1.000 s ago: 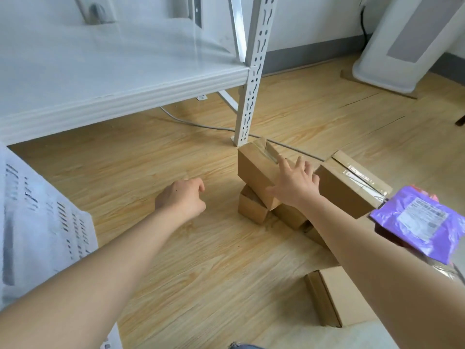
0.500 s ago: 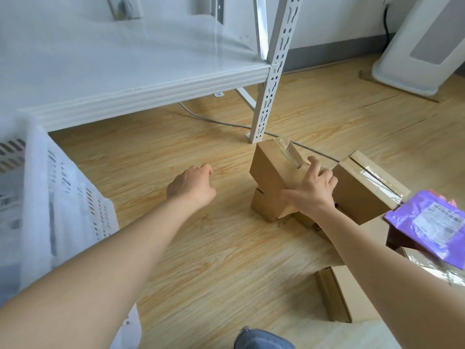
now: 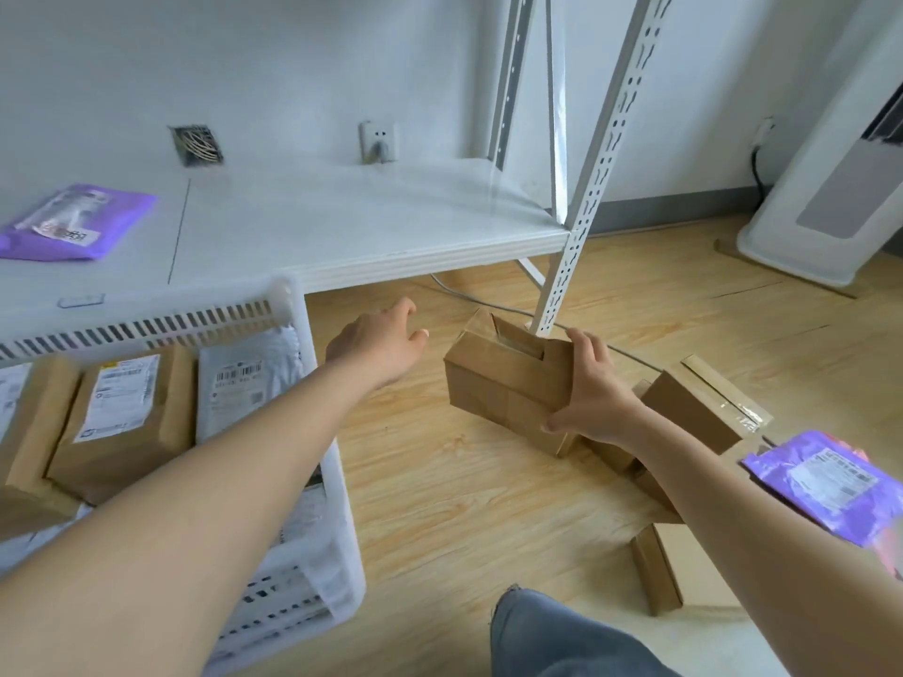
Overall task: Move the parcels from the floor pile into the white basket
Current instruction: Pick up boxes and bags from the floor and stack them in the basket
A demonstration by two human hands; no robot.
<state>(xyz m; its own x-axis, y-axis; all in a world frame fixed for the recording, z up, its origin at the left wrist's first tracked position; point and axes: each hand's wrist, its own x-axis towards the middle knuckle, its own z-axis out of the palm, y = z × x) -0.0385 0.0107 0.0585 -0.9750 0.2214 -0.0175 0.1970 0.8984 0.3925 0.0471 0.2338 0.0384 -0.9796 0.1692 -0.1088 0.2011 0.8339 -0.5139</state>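
The right hand (image 3: 593, 393) grips a cardboard box (image 3: 508, 383), fingers over its top, thumb beneath, clear of the pile. The left hand (image 3: 376, 344) hovers beside it, fingers loosely spread, empty. Next, the box likely swings left into the basket (image 3: 293, 305).

Beyond the left grip (image 3: 376, 344) we see a low white shelf (image 3: 342, 227), and behind it on the wall a white socket (image 3: 377, 141) with a plug in it. To the left of the socket is an open wall box (image 3: 197, 145) with wires inside. Just behind the right grip (image 3: 593, 388) a white perforated post (image 3: 593, 188) stands on the wooden floor (image 3: 464, 505). A grey cable (image 3: 469, 298) lies on the floor, passing the foot of the post. Far to the right of this grip a tall white appliance (image 3: 830, 188) stands near the wall.
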